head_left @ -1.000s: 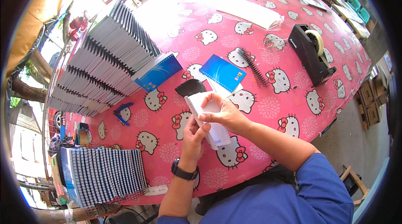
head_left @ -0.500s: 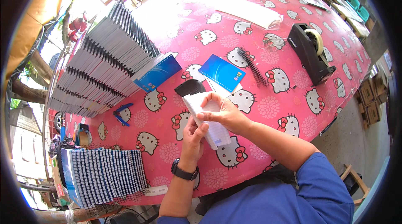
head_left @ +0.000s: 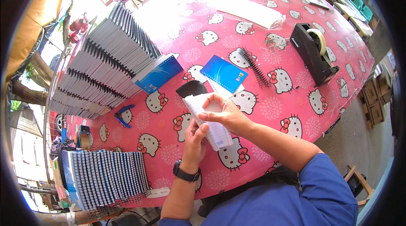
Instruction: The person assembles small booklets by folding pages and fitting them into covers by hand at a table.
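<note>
A notebook with lined white pages, bent over at the top, is up off the table between my two hands. My left hand grips its left edge from below, thumb against the pages. My right hand pinches the upper pages with thumb and forefinger curled into a ring. Just beyond the notebook's top a curved black piece shows; whether it belongs to the notebook I cannot tell. Farther off lies a blue punched cover over white sheets, with a black binding coil to its right.
Spiral-bound notebooks are piled at the left, a blue-covered one at their near end. Another notebook row stands at the lower left. Blue-handled pliers lie between. A black tape dispenser and plastic-wrapped white sheets are farther right.
</note>
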Demonstrator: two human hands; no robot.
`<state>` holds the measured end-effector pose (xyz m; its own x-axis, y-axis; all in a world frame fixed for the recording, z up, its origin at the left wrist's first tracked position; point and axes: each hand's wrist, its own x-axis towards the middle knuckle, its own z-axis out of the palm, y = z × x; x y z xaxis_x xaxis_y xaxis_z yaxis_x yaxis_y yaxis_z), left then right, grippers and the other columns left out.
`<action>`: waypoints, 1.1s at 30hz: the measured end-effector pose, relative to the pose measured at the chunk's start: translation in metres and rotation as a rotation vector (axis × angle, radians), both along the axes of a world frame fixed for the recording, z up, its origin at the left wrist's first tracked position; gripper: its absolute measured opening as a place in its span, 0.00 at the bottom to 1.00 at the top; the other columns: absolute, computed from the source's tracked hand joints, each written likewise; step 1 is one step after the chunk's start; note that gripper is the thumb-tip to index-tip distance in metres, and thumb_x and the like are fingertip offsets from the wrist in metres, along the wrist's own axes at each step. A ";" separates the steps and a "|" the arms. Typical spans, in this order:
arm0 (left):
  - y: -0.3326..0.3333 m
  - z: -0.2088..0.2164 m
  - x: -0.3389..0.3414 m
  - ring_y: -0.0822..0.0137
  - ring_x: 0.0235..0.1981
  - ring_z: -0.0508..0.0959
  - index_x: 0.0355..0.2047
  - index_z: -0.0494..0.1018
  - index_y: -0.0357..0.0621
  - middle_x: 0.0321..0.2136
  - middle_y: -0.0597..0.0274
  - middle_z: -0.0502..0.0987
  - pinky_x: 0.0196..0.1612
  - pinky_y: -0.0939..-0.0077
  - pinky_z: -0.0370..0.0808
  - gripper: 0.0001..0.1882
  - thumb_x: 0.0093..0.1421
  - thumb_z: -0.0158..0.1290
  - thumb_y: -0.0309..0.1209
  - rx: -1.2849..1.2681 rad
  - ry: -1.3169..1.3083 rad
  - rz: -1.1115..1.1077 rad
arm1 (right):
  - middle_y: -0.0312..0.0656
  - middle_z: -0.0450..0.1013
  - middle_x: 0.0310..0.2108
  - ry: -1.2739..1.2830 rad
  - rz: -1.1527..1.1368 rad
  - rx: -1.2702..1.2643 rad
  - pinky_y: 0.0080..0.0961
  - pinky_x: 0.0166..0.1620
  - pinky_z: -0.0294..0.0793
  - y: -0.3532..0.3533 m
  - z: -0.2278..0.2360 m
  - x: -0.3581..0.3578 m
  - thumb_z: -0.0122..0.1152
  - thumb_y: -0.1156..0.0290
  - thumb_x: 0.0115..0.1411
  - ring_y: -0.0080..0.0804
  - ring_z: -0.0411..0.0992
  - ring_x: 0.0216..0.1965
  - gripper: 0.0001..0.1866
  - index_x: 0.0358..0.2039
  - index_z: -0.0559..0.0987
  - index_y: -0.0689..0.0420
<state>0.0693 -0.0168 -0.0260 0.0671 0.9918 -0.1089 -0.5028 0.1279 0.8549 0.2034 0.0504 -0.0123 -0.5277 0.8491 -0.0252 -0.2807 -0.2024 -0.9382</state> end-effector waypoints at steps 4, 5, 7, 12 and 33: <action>0.000 0.001 0.002 0.68 0.45 0.72 0.53 0.57 0.33 0.45 0.56 0.69 0.48 0.72 0.71 0.33 0.56 0.53 0.44 -0.005 0.040 0.001 | 0.35 0.69 0.31 0.000 -0.015 -0.007 0.18 0.38 0.68 0.000 -0.001 0.000 0.68 0.56 0.49 0.20 0.67 0.34 0.21 0.34 0.69 0.55; 0.000 0.002 0.002 0.65 0.46 0.73 0.53 0.56 0.33 0.45 0.54 0.68 0.48 0.69 0.73 0.35 0.56 0.51 0.49 0.005 0.091 0.013 | 0.36 0.69 0.31 0.001 -0.012 -0.021 0.18 0.37 0.68 0.000 0.000 0.000 0.68 0.57 0.49 0.20 0.67 0.34 0.20 0.34 0.69 0.55; 0.000 -0.001 0.000 0.64 0.45 0.73 0.53 0.56 0.32 0.45 0.54 0.69 0.48 0.68 0.73 0.36 0.56 0.50 0.49 -0.005 0.095 0.011 | 0.36 0.69 0.31 -0.009 -0.015 -0.016 0.19 0.38 0.67 0.000 -0.001 0.000 0.67 0.58 0.50 0.20 0.67 0.35 0.20 0.34 0.69 0.55; 0.000 -0.003 -0.001 0.62 0.45 0.74 0.53 0.57 0.31 0.45 0.52 0.69 0.48 0.67 0.73 0.35 0.56 0.49 0.49 -0.027 0.073 0.006 | 0.36 0.69 0.32 0.006 -0.024 -0.009 0.20 0.39 0.67 0.000 -0.004 -0.001 0.65 0.60 0.52 0.21 0.67 0.35 0.17 0.34 0.70 0.54; 0.000 0.000 -0.001 0.62 0.46 0.73 0.53 0.56 0.31 0.45 0.51 0.69 0.48 0.66 0.73 0.35 0.57 0.48 0.49 -0.024 0.059 -0.014 | 0.37 0.69 0.33 0.037 -0.032 0.002 0.20 0.40 0.67 0.000 -0.006 -0.001 0.64 0.63 0.53 0.22 0.67 0.37 0.15 0.34 0.70 0.55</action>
<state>0.0679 -0.0172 -0.0264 0.0739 0.9879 -0.1367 -0.4500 0.1553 0.8794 0.2023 0.0505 -0.0186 -0.5007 0.8656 -0.0043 -0.3218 -0.1907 -0.9274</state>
